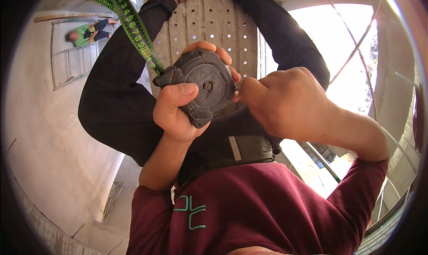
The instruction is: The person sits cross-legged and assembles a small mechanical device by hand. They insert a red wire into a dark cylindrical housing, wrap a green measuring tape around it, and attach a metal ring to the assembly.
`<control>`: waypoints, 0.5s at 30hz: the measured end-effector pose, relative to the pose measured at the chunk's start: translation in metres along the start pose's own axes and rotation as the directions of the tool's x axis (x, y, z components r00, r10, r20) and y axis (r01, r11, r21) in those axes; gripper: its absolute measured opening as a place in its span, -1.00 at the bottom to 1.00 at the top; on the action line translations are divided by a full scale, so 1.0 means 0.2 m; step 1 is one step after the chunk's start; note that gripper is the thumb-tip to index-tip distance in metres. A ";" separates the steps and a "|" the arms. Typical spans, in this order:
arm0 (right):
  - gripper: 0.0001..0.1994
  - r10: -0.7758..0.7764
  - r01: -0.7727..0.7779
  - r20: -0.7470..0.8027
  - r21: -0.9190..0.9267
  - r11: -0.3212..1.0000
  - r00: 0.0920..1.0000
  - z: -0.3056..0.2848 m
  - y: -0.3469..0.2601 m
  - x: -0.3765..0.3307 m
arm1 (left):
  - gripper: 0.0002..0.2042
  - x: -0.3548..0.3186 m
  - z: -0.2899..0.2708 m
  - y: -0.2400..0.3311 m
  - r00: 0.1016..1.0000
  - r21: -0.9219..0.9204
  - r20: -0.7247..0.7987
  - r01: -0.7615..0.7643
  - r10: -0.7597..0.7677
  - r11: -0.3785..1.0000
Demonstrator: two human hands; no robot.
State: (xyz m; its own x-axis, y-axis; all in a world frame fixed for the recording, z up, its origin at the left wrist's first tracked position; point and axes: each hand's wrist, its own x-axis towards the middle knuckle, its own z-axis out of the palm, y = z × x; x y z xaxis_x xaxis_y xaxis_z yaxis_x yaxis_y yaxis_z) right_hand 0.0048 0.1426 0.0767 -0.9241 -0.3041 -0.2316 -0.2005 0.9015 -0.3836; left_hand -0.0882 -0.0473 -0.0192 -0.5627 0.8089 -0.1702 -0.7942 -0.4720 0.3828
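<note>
My left hand (176, 107) is wrapped round a worn dark tape measure (203, 76), with the thumb across its face and the fingers behind it. Its green tape blade (133, 27), marked in black, runs out of the case's mouth toward the upper left and folds over near the top edge. At the case's right side is my right hand (285, 99), closed, with its fingertips bent in close to the rim. A small thin bit shows between the rim and these fingers. Whatever they pinch is hidden by the hand.
My bent legs in dark trousers (116, 94) straddle a perforated metal plank (205, 18). At the far left, a person in a green top (82, 35) is by a metal frame (53, 58). Crossed poles (356, 45) stand before a bright opening at right.
</note>
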 end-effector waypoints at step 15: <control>-0.86 0.056 -0.019 -0.183 0.198 0.980 0.981 0.22 0.38 0.07 | -0.43 0.08 -0.20 -0.01 0.996 0.025 -0.089 0.015 -0.013 1.000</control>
State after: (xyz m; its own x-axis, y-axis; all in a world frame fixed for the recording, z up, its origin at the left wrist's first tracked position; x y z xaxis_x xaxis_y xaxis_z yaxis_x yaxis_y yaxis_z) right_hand -0.0097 0.1927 0.0061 -0.9778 -0.1912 -0.0853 -0.1142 0.8284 -0.5483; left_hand -0.1051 -0.0478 -0.0577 -0.5708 0.7804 -0.2553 -0.7965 -0.4507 0.4030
